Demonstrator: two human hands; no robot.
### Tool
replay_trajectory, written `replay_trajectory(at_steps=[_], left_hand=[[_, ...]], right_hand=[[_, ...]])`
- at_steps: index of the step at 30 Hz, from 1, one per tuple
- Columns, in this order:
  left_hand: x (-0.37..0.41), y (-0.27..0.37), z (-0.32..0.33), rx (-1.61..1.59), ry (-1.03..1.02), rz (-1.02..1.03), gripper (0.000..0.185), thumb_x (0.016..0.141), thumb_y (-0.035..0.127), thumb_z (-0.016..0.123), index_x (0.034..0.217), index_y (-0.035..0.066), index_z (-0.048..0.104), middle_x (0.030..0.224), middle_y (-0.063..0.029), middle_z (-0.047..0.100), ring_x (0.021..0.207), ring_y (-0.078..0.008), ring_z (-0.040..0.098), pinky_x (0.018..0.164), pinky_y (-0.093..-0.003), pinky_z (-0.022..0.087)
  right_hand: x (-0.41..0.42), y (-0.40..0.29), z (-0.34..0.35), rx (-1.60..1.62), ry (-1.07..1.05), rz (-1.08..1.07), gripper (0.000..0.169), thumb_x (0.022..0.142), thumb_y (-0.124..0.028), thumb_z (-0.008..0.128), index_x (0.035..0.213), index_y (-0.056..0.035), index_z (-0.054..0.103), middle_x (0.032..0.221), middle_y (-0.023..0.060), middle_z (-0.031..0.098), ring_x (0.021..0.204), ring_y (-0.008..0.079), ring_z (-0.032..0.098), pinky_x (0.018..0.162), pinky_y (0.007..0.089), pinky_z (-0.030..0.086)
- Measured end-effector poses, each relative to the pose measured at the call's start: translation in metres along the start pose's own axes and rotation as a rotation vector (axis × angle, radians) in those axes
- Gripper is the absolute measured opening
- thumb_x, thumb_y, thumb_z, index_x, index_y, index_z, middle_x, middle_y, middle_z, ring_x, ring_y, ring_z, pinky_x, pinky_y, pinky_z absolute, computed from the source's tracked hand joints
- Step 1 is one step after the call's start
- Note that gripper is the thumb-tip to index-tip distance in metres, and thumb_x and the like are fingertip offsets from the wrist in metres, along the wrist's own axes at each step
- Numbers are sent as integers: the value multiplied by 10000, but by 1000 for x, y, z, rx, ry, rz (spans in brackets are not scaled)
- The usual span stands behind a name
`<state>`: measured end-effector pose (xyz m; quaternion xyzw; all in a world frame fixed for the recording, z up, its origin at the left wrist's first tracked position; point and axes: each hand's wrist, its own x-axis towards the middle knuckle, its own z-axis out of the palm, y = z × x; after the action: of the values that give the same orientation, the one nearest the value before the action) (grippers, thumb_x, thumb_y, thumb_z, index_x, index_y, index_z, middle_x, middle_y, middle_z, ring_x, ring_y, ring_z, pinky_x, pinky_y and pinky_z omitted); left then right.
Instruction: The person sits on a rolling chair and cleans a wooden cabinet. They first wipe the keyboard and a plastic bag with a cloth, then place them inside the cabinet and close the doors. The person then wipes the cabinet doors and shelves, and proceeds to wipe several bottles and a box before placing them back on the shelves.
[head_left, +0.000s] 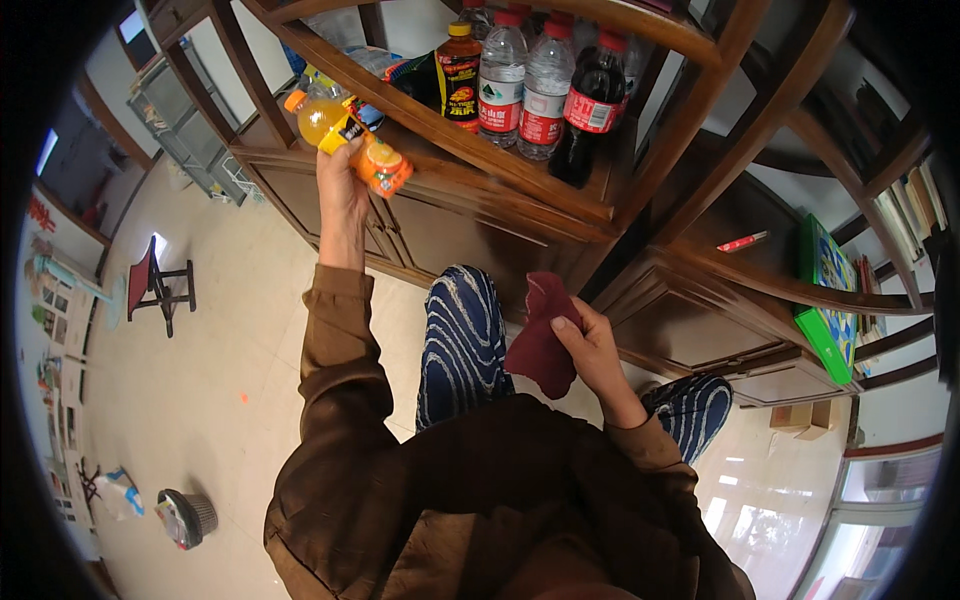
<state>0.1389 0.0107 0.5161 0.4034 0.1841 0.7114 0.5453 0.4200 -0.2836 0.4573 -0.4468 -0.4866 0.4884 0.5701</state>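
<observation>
Tilted in front of the wooden shelf edge is a plastic bottle of orange drink (385, 166) with an orange cap. My left hand (343, 169) grips it around the middle. In my right hand (591, 337) is a dark red cloth (545, 334), held above the floor between my knees. On the shelf stand a dark bottle with a yellow cap (458, 79), clear water bottles (502, 82) with red caps, and a cola bottle (595, 105) with a red label. More bottles behind them are partly hidden.
Curved wooden shelf frames (450, 142) rise before me, above cabinet doors (465, 225). At right, a green box (829, 300) leans by a red-and-white stick-like item (742, 241). A folding stool (157, 285) and a waste basket (195, 517) stand on the floor at left.
</observation>
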Motion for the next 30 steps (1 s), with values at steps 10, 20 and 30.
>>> replay_trajectory(at_steps=[10, 20, 30], left_hand=[[105, -45, 23, 159, -202, -126, 496, 835, -47, 724, 1279, 29, 515, 1042, -93, 654, 965, -252, 688, 816, -372, 582], [170, -103, 32, 404, -483, 24, 526, 782, -8, 720, 1258, -11, 496, 1090, -130, 660, 893, -239, 671, 750, -348, 563], [96, -60, -1, 243, -88, -3, 426, 938, 17, 624, 1348, -20, 513, 1147, -135, 646, 973, -250, 655, 822, -353, 560]], right_hand=[[14, 3, 8, -110, 43, -22, 229, 988, -169, 643, 1115, 21, 648, 892, 5, 665, 839, 61, 573, 745, 255, 496], [20, -6, 2, -270, 111, -69, 233, 974, -179, 658, 1123, 0, 647, 861, 60, 698, 781, 88, 623, 707, 276, 510], [-2, -23, -34, -223, 197, -148, 290, 927, -189, 702, 1137, 2, 645, 905, 116, 708, 815, 124, 651, 731, 310, 528]])
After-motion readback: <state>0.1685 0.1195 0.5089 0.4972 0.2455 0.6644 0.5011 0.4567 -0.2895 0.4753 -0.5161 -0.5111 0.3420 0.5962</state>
